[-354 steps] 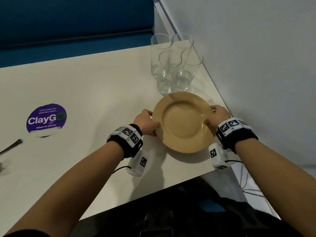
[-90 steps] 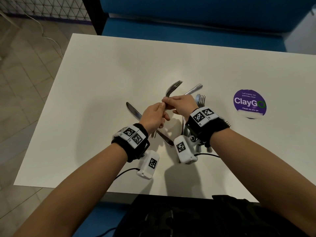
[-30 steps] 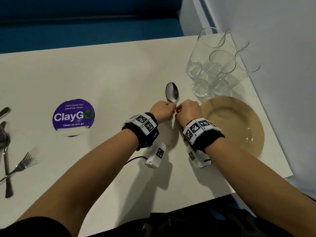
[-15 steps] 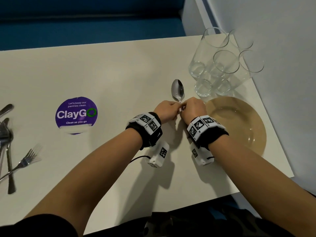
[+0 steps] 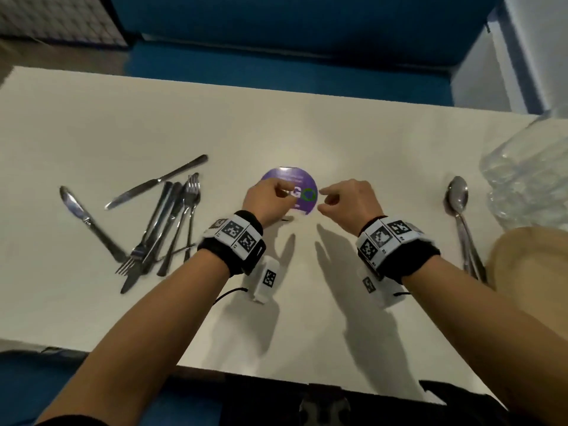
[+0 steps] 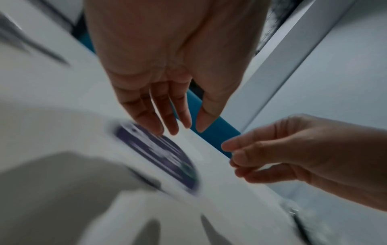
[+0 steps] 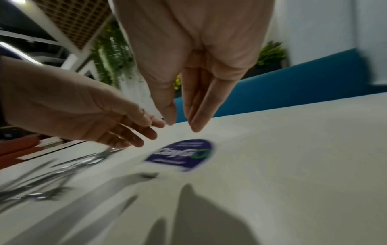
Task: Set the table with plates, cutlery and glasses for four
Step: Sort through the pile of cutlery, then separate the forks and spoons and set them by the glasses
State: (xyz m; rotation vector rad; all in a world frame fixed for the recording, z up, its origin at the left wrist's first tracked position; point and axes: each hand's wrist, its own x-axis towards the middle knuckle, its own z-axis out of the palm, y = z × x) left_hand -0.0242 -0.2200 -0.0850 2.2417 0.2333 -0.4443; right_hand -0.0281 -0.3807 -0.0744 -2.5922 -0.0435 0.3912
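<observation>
Both hands, left (image 5: 266,200) and right (image 5: 349,202), hover loose and empty between cutlery pile (image 5: 159,222) and spoon (image 5: 458,198).

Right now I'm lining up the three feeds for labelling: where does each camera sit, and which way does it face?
Head: worn on the head, looks forward and down at the white table; shows both forearms, the left hand and right hand, cutlery pile, spoon, plate.
Left wrist: under the left wrist, looks along the open fingers; the right hand enters from the right.
Right wrist: under the right wrist, looks along its fingers; the left hand enters from the left.
All three share the purple sticker.
</observation>
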